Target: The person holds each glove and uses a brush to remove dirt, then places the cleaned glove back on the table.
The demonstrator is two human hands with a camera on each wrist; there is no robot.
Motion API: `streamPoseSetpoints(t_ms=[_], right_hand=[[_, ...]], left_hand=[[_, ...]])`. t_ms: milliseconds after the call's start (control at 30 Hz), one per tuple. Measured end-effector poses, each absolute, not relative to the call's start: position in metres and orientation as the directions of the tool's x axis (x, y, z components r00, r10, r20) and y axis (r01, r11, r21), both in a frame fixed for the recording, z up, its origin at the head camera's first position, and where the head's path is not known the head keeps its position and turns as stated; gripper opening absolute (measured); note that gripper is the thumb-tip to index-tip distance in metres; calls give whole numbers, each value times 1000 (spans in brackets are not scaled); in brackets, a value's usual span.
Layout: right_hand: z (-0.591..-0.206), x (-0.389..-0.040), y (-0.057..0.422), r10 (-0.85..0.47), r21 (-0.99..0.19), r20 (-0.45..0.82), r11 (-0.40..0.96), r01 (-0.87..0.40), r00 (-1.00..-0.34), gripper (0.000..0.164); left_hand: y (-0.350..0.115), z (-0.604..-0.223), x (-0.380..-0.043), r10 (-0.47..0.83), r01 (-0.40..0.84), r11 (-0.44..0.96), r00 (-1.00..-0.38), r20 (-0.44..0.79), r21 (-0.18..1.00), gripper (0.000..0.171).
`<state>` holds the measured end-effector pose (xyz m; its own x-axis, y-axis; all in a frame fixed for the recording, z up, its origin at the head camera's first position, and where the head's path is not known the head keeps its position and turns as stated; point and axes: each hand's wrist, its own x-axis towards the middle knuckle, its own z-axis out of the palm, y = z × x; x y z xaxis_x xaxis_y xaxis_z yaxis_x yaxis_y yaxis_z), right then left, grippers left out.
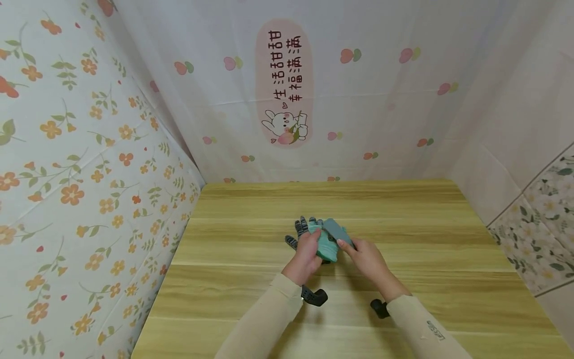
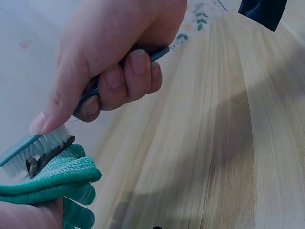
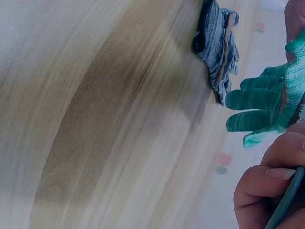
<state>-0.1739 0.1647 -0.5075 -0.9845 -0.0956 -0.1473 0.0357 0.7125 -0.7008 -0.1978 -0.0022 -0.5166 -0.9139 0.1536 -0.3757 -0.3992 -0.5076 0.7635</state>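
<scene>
My left hand grips a green knitted work glove, whose fingers dangle limp in the right wrist view. In my right hand is a blue-grey scrubbing brush; its fingers curl round the handle and the thumb lies along the brush's back. White bristles meet a dark brown, dirt-like patch on the glove. Just beyond the left hand, a dark blue and white striped glove lies on the table. The left palm is mostly hidden by the green glove.
The wood-grain table stretches out under both hands. A printed white curtain hangs behind it, and a floral sheet stands along the left edge. Black wrist mounts stick out below the forearms.
</scene>
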Motion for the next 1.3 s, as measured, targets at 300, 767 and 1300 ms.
streamPoseSetpoints(t_ms=[300,767,1300], right_hand=[[-510,-173,166,-83,-700,-133,713,34,-988,53],[-496,-172,161,-56,-775,-107,630,48,-993,67],[-501,-174,146,-73,-701,-66,713,-6,-995,53]], left_hand=[[-2,-517,-198,164,-396,-509,-916,-366,764,45],[-1,-518,-197,162,-381,-526,-923,-350,760,53],[2,-522,-197,208,-401,-504,-916,-343,764,40]])
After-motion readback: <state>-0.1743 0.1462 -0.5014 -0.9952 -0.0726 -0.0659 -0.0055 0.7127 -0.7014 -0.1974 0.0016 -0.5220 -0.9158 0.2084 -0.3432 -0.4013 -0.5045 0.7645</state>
